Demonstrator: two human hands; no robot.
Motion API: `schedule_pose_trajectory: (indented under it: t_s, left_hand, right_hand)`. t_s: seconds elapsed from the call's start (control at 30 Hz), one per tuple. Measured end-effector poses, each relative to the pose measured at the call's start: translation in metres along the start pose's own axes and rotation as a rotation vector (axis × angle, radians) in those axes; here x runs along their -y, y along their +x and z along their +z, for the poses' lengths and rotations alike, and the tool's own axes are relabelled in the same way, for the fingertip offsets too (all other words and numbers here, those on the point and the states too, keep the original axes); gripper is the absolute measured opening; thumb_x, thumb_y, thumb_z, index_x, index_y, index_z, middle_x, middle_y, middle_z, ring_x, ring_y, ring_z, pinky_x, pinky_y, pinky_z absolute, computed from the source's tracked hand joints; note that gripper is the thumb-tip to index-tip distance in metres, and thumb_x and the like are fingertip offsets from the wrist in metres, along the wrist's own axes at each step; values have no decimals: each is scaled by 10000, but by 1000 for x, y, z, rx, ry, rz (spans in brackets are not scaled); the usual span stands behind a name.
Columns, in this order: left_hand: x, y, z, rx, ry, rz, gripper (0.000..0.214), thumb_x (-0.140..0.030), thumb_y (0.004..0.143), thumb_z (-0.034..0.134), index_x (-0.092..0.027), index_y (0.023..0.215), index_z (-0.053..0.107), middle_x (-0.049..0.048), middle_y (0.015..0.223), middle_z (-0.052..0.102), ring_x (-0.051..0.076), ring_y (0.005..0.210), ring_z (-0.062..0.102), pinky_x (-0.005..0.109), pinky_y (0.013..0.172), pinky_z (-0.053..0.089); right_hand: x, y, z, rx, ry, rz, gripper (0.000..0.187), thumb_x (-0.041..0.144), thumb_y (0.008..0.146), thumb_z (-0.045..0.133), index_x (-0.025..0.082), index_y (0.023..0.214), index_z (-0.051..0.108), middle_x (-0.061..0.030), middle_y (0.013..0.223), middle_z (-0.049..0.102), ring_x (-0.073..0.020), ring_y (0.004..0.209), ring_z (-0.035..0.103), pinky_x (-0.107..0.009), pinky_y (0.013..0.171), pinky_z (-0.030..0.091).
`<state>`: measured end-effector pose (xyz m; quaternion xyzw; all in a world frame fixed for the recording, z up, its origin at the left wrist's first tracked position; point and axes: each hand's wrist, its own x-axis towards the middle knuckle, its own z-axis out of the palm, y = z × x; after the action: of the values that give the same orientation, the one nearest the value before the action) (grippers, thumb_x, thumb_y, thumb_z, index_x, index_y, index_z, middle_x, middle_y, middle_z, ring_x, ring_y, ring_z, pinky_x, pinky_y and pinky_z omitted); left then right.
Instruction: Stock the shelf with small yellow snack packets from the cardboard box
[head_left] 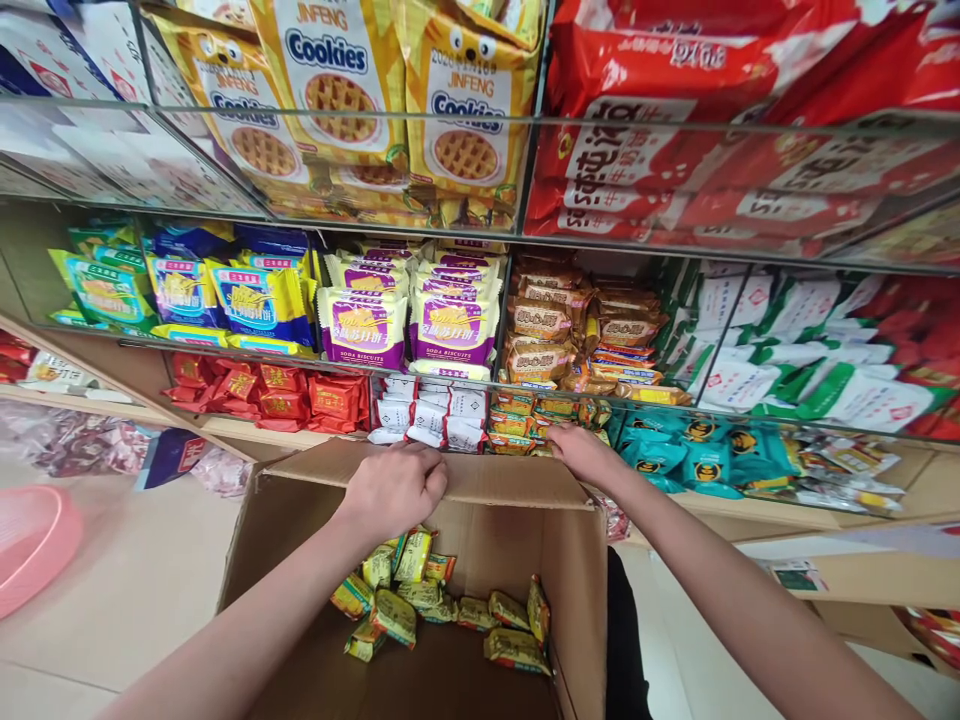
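Observation:
My left hand (397, 487) is closed over the raised flap of a cardboard box (574, 590), its fingers curled round the edge. Inside the box lie several small yellow-green snack packets (395, 617), loosely scattered on the bottom. Beyond the flap, my right hand (583, 452) reaches to the lower shelf, fingers drawn together at a row of small orange-and-yellow packets (512, 424). Its fingertips are partly hidden, so what they hold is not clear. Teal packets (705, 465) lie right of that hand, and white packets with red edges (431, 412) lie to its left.
Purple soda biscuit packs (364, 325) and brown packets (541, 325) fill the middle shelf behind a clear front. Cookie bags (337, 85) and red bags (637, 150) stand above. Red packets (281, 393) lie low left. A pink basket (34, 550) is on the floor.

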<state>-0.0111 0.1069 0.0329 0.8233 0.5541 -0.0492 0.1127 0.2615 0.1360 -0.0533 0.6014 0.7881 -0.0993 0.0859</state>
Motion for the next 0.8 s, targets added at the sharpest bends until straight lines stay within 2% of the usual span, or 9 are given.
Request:
schedule_pose_trajectory:
  t_s: [0.1, 0.23, 0.33, 0.43, 0.6, 0.8]
  left_hand:
    - [0, 0, 0, 0, 6, 2, 357, -351, 834, 274, -269, 911, 612, 19, 990, 623, 224, 924, 544, 337, 710, 412]
    - [1, 1, 1, 6, 3, -8, 364, -354, 835, 274, -265, 931, 614, 25, 988, 624, 219, 931, 544, 328, 723, 409]
    - [1, 1, 1, -1, 3, 5, 366, -352, 837, 270, -268, 939, 611, 24, 993, 625, 215, 940, 543, 328, 735, 406]
    - [1, 0, 2, 5, 10, 1, 369, -354, 837, 267, -268, 946, 609, 25, 992, 626, 219, 936, 545, 329, 727, 407]
    - [0, 0, 1, 7, 4, -3, 367, -346, 836, 265, -266, 940, 608, 24, 1006, 622, 226, 950, 540, 336, 733, 406]
    - [0, 0, 0, 19, -1, -26, 365, -350, 830, 273, -268, 944, 610, 26, 1009, 622, 225, 941, 540, 337, 733, 405]
  right_hand:
    - [1, -3, -2, 26, 38, -66, 184, 191, 807, 421, 175, 893, 583, -64, 917, 612, -159, 869, 570, -202, 690, 369]
    - [3, -1, -4, 22, 20, -59, 207, 213, 817, 402, 150, 921, 569, -98, 889, 619, -196, 805, 580, -242, 656, 370]
    - [5, 2, -3, -38, -10, -68, 230, 189, 826, 379, 156, 996, 531, -103, 986, 593, -202, 894, 548, -249, 707, 367]
    - [5, 2, 0, -99, -55, -85, 225, 173, 839, 347, 150, 955, 538, -102, 1022, 564, -198, 961, 504, -248, 760, 366]
    - [1, -1, 3, -96, -66, -141, 223, 183, 850, 343, 145, 900, 557, -94, 1002, 545, -185, 963, 479, -250, 799, 367]
    - [1, 1, 3, -78, -36, -71, 253, 132, 830, 352, 120, 937, 581, -122, 1001, 552, -203, 997, 473, -272, 856, 344]
